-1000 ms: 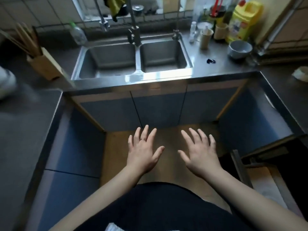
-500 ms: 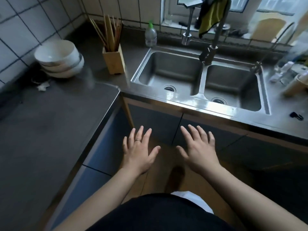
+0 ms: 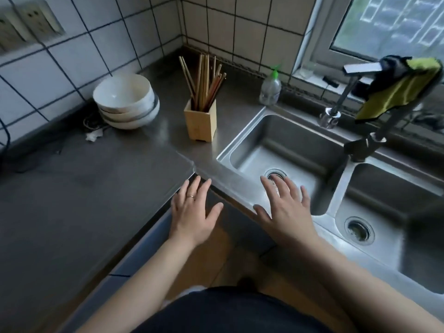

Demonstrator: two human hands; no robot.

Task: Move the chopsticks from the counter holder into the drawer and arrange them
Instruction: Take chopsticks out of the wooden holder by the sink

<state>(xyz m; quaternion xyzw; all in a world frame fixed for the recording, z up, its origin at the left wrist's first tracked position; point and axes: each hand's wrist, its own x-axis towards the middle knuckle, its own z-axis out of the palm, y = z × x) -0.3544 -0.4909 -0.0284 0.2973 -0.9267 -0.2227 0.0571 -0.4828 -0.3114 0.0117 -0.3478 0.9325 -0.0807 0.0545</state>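
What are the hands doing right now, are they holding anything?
Left hand: open, fingers spread, holding nothing.
Right hand: open, fingers spread, holding nothing.

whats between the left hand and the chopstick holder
In the head view, only bare steel counter lies between the left hand and the wooden holder; nothing stands there.

**Grey steel counter in a tiled corner**

The counter wraps the corner. A wooden holder stands upright on it at twelve o'clock in the view. Stacked bowls sit at the holder's ten o'clock, with a crumpled white scrap at their seven. A bottle stands at the holder's two o'clock, above the sunken sink.
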